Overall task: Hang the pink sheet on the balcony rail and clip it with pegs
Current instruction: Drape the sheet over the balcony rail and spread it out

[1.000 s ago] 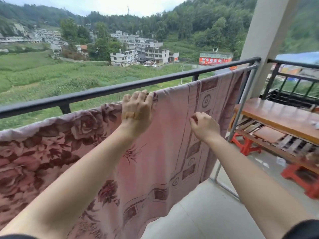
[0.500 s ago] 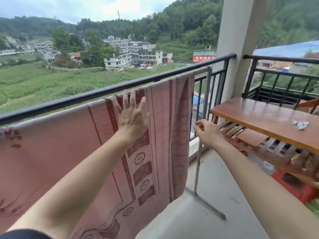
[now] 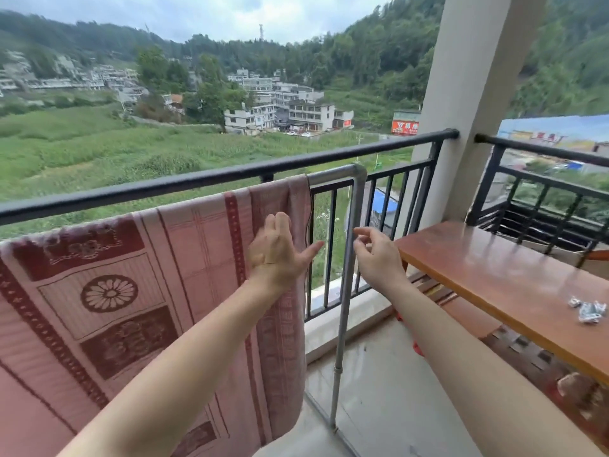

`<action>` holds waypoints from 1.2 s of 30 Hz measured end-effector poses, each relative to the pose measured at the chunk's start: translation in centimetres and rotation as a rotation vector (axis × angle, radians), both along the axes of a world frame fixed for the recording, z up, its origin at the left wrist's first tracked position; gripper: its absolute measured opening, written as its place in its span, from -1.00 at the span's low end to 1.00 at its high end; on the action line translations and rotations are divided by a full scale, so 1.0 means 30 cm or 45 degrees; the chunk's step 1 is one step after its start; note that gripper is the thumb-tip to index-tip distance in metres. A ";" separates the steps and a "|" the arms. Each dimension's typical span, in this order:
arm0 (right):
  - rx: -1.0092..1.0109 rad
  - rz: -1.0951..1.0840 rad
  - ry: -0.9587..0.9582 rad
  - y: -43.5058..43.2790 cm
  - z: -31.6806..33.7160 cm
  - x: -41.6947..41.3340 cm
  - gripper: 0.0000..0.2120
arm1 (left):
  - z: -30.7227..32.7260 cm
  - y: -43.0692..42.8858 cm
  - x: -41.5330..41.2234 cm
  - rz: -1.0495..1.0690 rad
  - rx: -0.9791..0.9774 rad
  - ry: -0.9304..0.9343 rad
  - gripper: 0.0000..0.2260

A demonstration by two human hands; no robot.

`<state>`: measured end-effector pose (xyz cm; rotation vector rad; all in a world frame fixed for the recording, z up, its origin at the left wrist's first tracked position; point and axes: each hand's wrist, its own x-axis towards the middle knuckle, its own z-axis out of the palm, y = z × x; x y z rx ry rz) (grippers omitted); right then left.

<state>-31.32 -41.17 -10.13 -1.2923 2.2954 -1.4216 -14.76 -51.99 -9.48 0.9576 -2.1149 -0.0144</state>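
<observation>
Pink sheet (image 3: 148, 291): woven cloth, dark red bands, a flower medallion and blocky panels. It is draped over a grey metal tube bar (image 3: 342, 171) just inside the black balcony rail (image 3: 197, 179) and fills the left and lower left of the frame.

Left hand (image 3: 276, 255): centre frame, in front of the sheet's right hem, fingers loosely bent, thumb out, holding nothing; contact with the cloth unclear. Half a second ago it lay higher on the sheet with its fingers spread.

Right hand (image 3: 375, 255): beside the tube's upright, fingers loosely curled, empty, as before.

Glossy wooden desk (image 3: 494, 275) at right carries small silvery pieces (image 3: 588, 311).
</observation>
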 end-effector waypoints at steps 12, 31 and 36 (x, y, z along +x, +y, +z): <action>-0.340 0.293 0.301 -0.402 -0.020 -0.379 -0.94 | -0.155 -0.202 -0.299 0.077 -0.035 0.744 -0.91; -0.270 1.302 0.005 -0.509 -0.050 -0.321 -0.81 | 0.082 0.187 -0.417 1.242 -0.301 0.281 -0.69; -0.849 1.234 0.656 -0.400 0.105 -0.419 -0.52 | 0.175 0.186 -0.412 1.329 -0.460 0.252 -0.81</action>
